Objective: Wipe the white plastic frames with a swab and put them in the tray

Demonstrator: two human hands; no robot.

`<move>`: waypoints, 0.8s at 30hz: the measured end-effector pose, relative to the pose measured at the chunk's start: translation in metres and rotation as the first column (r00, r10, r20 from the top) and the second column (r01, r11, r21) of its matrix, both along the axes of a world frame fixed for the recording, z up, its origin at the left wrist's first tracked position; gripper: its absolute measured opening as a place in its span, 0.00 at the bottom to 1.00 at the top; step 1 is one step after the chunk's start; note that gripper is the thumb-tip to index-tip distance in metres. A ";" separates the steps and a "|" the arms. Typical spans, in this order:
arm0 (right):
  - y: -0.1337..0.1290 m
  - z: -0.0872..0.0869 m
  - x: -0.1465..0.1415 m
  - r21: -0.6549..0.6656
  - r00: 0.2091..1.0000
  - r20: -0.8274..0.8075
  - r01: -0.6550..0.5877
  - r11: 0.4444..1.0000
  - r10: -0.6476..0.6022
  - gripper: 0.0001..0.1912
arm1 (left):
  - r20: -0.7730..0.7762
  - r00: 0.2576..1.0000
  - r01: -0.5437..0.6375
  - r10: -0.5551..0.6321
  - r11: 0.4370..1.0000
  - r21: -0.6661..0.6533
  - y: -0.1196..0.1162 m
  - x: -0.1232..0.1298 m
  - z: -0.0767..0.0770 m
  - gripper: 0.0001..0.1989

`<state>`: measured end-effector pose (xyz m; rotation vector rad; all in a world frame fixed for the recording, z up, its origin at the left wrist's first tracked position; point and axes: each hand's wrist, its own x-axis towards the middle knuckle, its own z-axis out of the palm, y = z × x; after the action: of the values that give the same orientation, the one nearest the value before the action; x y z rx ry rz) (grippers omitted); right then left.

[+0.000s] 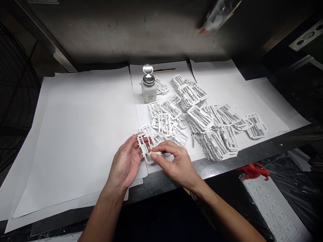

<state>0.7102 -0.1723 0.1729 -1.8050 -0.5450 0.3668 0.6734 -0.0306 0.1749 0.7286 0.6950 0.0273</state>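
A thin white cut-out frame (144, 148) with narrow bars inside stands tilted near the table's front edge. My left hand (126, 163) supports it from the left, fingers curled behind it. With thumb and forefinger pinched, my right hand (176, 163) presses a small white wad (155, 153) against the frame's lower right; the wad's kind is unclear. Just beyond my hands lies a loose heap of similar white frames (165, 122). More of them are piled in overlapping stacks (214, 144) to the right.
A white pump bottle (148, 92) with its metal lid raised stands behind the heap. Tweezers (193, 140) lie between the piles, and a dark slim tool (164, 70) lies at the back. White paper (83, 134) covers the table. Red-handled scissors (254, 170) rest below the front edge.
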 end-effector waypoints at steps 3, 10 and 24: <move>0.001 -0.001 -0.008 -0.033 0.972 0.235 0.020 0.999 -0.012 0.09 | -0.020 1.000 0.016 -0.016 1.000 -0.010 -0.004 -0.003 0.009 0.17; -0.001 0.017 -0.018 0.000 0.966 0.141 -0.221 0.975 0.219 0.09 | -0.085 0.992 0.078 -0.095 0.981 -0.177 -0.005 -0.004 0.005 0.21; -0.003 0.013 0.008 0.016 0.989 0.150 0.009 1.000 -0.011 0.07 | 0.017 0.999 0.043 -0.040 0.957 -0.287 -0.005 -0.010 -0.005 0.17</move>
<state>0.7177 -0.1751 0.1863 -1.8296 -0.6418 0.2203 0.6635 -0.0358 0.1703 0.4627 0.6563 -0.1069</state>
